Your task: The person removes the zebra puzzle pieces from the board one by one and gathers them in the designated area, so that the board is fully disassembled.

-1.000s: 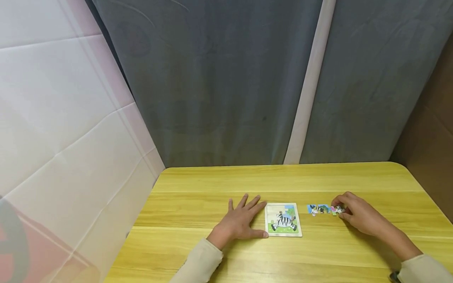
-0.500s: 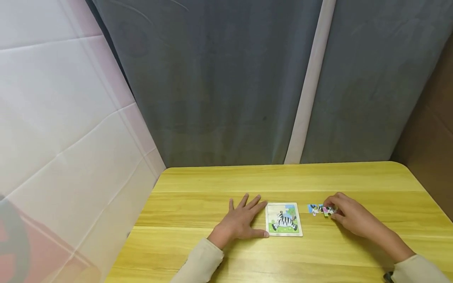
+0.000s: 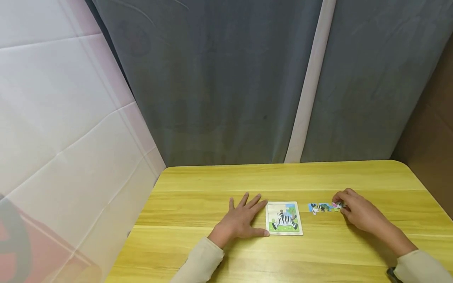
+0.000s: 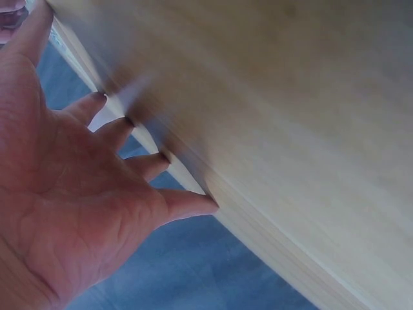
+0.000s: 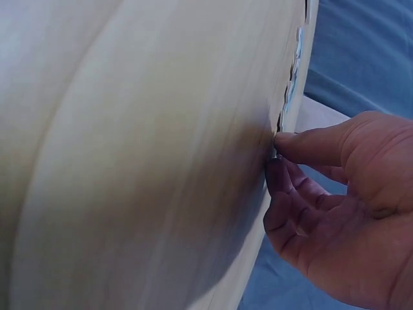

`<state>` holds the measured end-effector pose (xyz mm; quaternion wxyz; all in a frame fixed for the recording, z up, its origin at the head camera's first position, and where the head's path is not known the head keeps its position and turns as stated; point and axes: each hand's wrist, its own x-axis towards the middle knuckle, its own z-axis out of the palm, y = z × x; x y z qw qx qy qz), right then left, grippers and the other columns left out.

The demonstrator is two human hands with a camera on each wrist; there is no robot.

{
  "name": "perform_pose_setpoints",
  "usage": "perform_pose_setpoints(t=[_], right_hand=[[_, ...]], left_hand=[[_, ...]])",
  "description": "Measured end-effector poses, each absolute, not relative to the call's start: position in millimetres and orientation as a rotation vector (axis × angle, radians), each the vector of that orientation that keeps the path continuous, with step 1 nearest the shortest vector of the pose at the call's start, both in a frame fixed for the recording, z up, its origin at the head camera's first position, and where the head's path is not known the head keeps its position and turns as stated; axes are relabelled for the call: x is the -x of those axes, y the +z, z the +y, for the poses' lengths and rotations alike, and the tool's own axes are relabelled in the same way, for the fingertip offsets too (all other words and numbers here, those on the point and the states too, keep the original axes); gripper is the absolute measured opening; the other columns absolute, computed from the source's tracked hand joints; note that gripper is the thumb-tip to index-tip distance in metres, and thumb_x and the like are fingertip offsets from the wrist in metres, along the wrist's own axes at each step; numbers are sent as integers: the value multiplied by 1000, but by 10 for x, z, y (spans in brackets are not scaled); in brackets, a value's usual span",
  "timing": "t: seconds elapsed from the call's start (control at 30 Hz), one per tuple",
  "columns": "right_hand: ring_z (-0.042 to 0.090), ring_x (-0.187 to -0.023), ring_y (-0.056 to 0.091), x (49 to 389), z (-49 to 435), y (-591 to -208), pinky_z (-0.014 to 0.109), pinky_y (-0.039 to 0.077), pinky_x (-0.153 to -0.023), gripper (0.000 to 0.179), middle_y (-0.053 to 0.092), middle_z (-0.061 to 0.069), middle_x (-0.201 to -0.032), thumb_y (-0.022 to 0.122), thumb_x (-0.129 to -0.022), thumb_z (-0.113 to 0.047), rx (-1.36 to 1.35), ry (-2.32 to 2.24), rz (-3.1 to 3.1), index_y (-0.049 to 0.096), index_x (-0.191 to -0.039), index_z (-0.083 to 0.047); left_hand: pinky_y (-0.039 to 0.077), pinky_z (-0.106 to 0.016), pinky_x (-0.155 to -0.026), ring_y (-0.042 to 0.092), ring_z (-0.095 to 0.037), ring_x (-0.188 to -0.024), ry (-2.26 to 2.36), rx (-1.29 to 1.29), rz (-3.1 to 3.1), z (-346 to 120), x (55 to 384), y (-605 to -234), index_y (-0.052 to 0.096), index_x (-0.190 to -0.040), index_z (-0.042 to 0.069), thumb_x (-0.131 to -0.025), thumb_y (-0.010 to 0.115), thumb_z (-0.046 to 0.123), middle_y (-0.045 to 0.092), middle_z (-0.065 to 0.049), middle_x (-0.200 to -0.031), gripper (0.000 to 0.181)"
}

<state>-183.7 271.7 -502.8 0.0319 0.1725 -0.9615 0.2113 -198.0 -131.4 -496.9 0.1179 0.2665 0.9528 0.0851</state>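
Note:
A square zebra puzzle in a pale wooden frame (image 3: pixel 284 233) lies on the table, its upper left part bare wood. Spread wide, my left hand (image 3: pixel 240 220) rests on the tabletop, thumb and index fingertip at the frame's left edge. To the right of the frame, loose puzzle pieces (image 3: pixel 320 208) lie in a short row. My right hand (image 3: pixel 361 210) pinches a pink, white and green puzzle piece (image 3: pixel 336 205) at the right end of that row. In the right wrist view, thumb and fingertips meet on that piece low over the wood, and the hand hides most of it.
The yellow wooden table (image 3: pixel 226 259) reaches back to a grey curtain (image 3: pixel 219 98) with a pale vertical strip. A white fabric panel (image 3: pixel 70 118) stands at the left, and a brown panel (image 3: pixel 431 118) at the right.
My right hand first slid left with the pinched piece, over the other loose pieces, then came back right to the row's right end. My left hand stayed in place.

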Motion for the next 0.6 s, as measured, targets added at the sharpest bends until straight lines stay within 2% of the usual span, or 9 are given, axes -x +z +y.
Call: perform_pose_setpoints(t=[0.17,0.4,0.6], right_hand=[[15,-89,62,1843,2734,-5021,34,55,-72,24,63,4,-106,73,-91,6,-518,673,-2972,71,-109,-11],[21,-93,66,1850,2623,-4938,40,56,-74,32,65,13,-117,75,-93,1,-508,640,-2962,70,-124,-3],[11,-83,57,1831,2365,-4886,32,51,-69,35,65,11,-121,75,-94,-3,-504,677,-2961,69,-128,-6]], left_hand=[[15,-82,-121,13,-36,-167,253,-780,2787,-1310,1982,-4969,22,-169,42,-87,65,81,17,10,-179,100],[14,-82,-121,13,-36,-167,261,-770,2782,-1318,1982,-4961,23,-169,42,-87,66,80,16,10,-179,100],[14,-82,-121,13,-36,-167,259,-773,2782,-1314,1976,-4956,23,-169,42,-87,66,80,17,9,-179,100]])
